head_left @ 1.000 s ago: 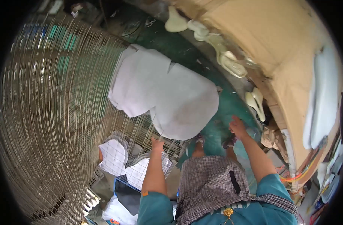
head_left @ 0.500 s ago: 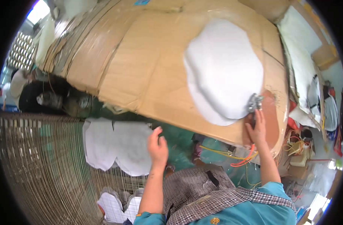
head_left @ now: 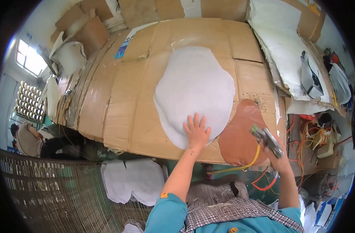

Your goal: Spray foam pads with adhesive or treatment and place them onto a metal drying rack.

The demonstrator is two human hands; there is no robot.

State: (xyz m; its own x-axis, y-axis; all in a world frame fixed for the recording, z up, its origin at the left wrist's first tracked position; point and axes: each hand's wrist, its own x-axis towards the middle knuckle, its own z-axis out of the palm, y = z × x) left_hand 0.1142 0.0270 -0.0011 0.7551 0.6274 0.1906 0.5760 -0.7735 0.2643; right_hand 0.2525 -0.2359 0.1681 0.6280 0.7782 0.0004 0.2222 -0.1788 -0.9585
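Note:
A large white sheet piece (head_left: pixel 197 81) with a wavy outline lies on the cardboard-covered table, its lower left edge showing a second layer or raised rim. My left hand (head_left: pixel 197 134) rests flat on its near edge, fingers spread, with nothing held. Off to the right, my right hand (head_left: pixel 277 155) is wrapped round a silver spray gun (head_left: pixel 271 141), raised over a reddish-brown flat piece (head_left: pixel 239 128). A yellow hose (head_left: pixel 257 157) hangs beside the gun. My palm hides part of the gun's grip.
Cardboard (head_left: pixel 127 105) covers the table. Below its front edge, white cut pieces (head_left: pixel 134 180) lie on a wire rack (head_left: pixel 61 190). Orange hoses (head_left: pixel 297 155) tangle at the right. A side bench (head_left: pixel 276 23) carries white sheets. A seated person (head_left: pixel 28 139) is at far left.
My left hand has come up from beside the table onto the white piece. The spray gun, by the white piece's edge before, is now lifted in my right hand. The view has shifted.

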